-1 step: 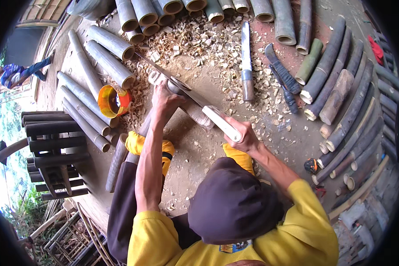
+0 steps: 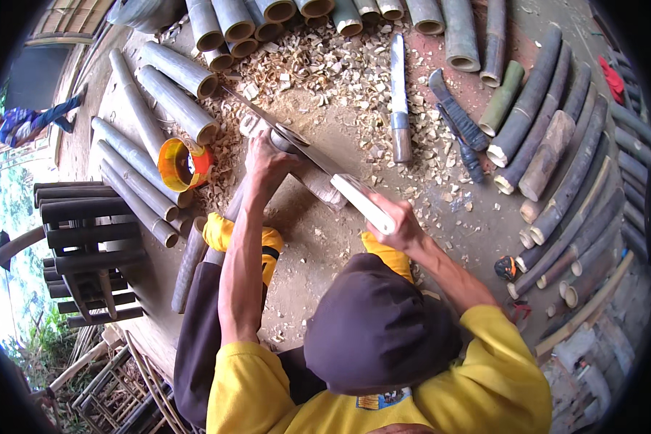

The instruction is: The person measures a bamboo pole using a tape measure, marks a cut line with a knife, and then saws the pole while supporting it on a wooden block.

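Note:
My right hand (image 2: 401, 226) is closed around the white handle of a handsaw (image 2: 312, 154). The saw's long blade slants up to the left and lies across the end region of a grey bamboo pole (image 2: 236, 205). Close beside the blade, my left hand (image 2: 267, 159) grips that pole. A pale wooden block (image 2: 317, 186) lies on the ground under the pole's far end. Where the teeth meet the bamboo is hidden by my left hand and the blade. The pole runs back past my left leg, near a yellow boot (image 2: 220, 233).
A machete (image 2: 400, 101) and a sheathed blade (image 2: 457, 123) lie among wood chips (image 2: 318, 61). An orange-yellow ring-shaped container (image 2: 185, 165) stands left, beside bamboo lengths (image 2: 179, 105). More bamboo poles (image 2: 532, 94) line the right, near a tape measure (image 2: 505, 268). A bamboo rack (image 2: 94, 235) stands left.
The right hand and saw handle have shifted very slightly toward me. The left hand stays on the pole, and the whole view has moved a little.

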A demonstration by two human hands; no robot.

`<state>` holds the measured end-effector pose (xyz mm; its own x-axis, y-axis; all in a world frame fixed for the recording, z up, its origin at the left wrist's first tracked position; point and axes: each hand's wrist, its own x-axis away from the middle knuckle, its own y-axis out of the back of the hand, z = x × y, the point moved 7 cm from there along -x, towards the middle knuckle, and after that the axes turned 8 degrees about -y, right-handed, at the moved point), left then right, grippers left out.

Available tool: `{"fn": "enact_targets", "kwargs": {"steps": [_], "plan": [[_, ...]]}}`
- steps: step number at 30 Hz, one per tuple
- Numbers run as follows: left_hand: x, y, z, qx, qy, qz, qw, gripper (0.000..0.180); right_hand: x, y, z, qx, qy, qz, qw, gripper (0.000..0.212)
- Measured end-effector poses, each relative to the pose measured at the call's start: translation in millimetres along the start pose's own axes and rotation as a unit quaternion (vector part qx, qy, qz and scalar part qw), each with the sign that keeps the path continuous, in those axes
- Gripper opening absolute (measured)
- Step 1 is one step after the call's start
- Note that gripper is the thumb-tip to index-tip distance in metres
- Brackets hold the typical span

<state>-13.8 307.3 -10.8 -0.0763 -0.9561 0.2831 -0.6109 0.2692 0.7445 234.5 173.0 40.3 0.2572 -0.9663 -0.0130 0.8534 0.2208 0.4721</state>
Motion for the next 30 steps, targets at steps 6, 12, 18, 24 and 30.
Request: {"fn": "enact_targets", "kwargs": {"steps": [6, 12, 18, 24, 30], "plan": [[-3, 13, 6, -0.059, 0.018, 0.017, 0.998, 0.070, 124, 81, 24, 0.045, 0.005, 0.012, 0.999, 0.043], [-15, -11, 21, -0.040, -0.005, 0.021, 0.999, 0.074, -23, -12, -7, -0.050, 0.013, 0.015, 0.999, 0.037], [-4, 23, 26, -0.139, -0.055, -0.062, 0.987, 0.061, 68, 58, 39, 0.080, 0.114, 0.007, 0.990, 0.045], [-4, 16, -5, -0.119, -0.037, -0.049, 0.991, 0.067, 37, 38, 16, 0.066, 0.081, -0.006, 0.994, 0.046], [7, 10, -12, -0.025, 0.043, 0.032, 0.998, 0.064, -28, 12, 23, -0.042, 0.095, -0.060, 0.993, 0.049]]}}
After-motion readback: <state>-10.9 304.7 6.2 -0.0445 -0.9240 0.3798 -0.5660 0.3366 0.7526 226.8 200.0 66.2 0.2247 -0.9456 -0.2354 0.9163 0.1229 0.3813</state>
